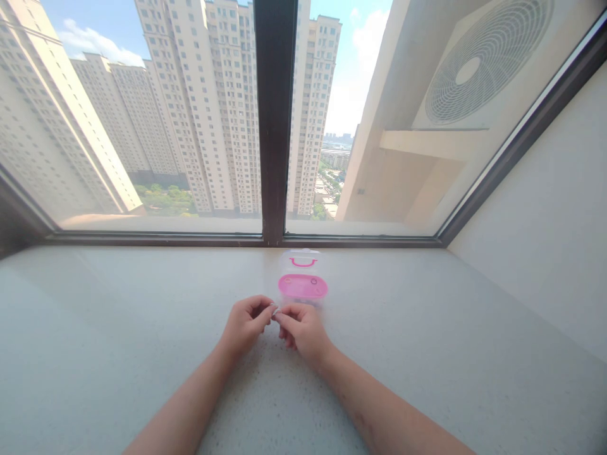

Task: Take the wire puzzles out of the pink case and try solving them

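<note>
My left hand [250, 321] and my right hand [302, 327] meet just above the pale speckled sill, thumbs and forefingers pinched tip to tip. Between the fingertips shows a tiny whitish thing [275, 309], too small to name. Both hands appear closed on it. Right behind them stands a small plastic box with a pink oval tray [303, 287], holding a few small items I cannot make out. Its clear lid [303, 256], with a pink handle, is raised at the back.
The light stone sill [118, 335] spreads to both sides. Behind the box runs a dark window frame [275, 126] with glass panes; a white wall [545, 221] bounds the right side. Outside are tall buildings and an air-conditioner unit [488, 63].
</note>
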A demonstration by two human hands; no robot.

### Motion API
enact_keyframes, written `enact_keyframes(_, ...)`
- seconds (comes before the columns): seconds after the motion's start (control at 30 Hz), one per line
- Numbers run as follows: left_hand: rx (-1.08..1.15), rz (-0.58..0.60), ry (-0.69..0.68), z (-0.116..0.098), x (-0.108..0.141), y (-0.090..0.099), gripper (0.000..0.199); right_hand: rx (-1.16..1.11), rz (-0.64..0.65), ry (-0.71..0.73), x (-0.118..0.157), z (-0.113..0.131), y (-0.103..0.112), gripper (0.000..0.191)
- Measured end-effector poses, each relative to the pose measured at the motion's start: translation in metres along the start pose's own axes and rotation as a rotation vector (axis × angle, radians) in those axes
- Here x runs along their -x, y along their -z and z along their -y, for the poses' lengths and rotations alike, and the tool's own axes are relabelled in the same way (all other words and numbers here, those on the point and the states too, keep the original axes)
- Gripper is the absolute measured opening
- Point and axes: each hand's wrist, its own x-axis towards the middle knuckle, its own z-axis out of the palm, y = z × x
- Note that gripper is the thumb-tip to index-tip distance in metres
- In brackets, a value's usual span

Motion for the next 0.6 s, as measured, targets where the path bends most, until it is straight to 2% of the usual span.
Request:
enact_keyframes(0.3, -0.014, -0.081, -0.008, 0.004, -0.009, 0.008, 0.023, -0.009, -0.025, -0.031, -0.007, -0.001, -0.001, 0.019)
enact_keyframes(0.6, -0.041, -0.095, -0.031, 0.009, -0.018, 0.011, 0.024, 0.030, -0.066, 0.049, -0.013, -0.003, -0.001, 0.016)
